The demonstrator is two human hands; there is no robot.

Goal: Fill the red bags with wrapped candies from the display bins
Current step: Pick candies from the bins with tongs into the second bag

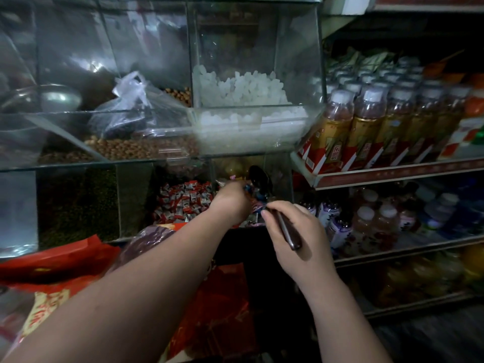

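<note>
The right hand (296, 231) grips a dark spoon (290, 238) over the bin's wrapped candies (251, 221), the left hand (230, 203) reaches in with fingers hidden, grip untellable, and candies could slip off the shallow spoon and miss the red bag (222, 305) below.

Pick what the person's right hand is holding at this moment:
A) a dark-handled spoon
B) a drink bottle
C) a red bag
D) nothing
A: the right hand has its fingers curled round the dark handle of a spoon, whose bowl sticks up beyond the fingertips.
</note>
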